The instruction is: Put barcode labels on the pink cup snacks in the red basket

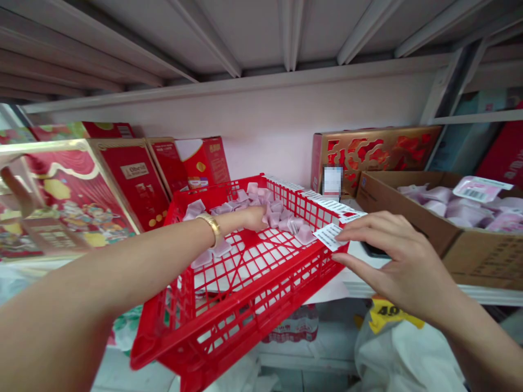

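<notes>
My left hand [255, 218], with a gold bracelet at its wrist, reaches into a red plastic crate [241, 307]. Its curled fingers close at a small pale pink cup [273, 219] among several similar ones; the fingertips are partly hidden. Over the crate's right corner, my right hand [388, 253] pinches a white label [328, 236] with printed lines between thumb and fingers. More printed labels [322, 202] lie in a strip along the crate's right rim.
An open cardboard box [412, 209] of pink packs stands at right, before a gold-and-red box [376, 155]. Red gift boxes [126, 185] line the left. A metal shelf [253, 32] hangs low overhead. Below are bottled drinks [296, 325] and a white bag [404, 354].
</notes>
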{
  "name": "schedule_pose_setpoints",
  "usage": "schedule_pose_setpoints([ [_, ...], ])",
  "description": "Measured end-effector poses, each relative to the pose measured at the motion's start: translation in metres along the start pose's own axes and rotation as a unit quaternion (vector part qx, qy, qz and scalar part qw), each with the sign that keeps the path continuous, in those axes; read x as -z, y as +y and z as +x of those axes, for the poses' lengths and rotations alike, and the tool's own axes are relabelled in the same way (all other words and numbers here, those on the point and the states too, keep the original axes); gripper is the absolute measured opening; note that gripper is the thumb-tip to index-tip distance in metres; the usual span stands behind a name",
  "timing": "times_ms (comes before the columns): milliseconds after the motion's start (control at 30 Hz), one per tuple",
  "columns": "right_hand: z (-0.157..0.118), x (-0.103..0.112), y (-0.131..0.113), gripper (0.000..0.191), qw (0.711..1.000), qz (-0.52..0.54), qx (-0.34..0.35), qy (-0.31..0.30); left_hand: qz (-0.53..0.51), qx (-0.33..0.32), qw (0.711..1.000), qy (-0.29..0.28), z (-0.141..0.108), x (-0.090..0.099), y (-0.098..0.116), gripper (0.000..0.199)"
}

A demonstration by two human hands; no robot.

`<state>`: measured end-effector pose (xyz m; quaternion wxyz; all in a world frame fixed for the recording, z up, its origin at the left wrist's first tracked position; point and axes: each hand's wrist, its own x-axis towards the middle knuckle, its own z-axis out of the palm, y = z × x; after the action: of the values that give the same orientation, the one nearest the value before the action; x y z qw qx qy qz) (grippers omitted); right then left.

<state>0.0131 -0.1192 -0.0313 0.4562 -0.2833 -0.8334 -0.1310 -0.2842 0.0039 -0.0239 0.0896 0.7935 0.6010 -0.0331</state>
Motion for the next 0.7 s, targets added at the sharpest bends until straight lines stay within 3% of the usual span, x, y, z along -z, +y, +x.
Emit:
schedule_pose_setpoints([
  [267,0.002,-0.008,-0.01,0.008,0.999,-0.041,0.022,0.004,0.0,0.039,0.999,-0.017,-0.003,0.005,0.004,0.017],
  [467,0.0,-0.01,-0.013,0.003,0.999,-0.048,0.016,0.003,-0.008,0.041,0.998,0.04,-0.012,0.03,0.005,0.041],
  [700,0.003,-0.012,-0.019,0.009,0.998,-0.064,0.005,0.013,-0.113,-0.051,0.986,0.106,-0.031,0.045,0.016,0.05],
])
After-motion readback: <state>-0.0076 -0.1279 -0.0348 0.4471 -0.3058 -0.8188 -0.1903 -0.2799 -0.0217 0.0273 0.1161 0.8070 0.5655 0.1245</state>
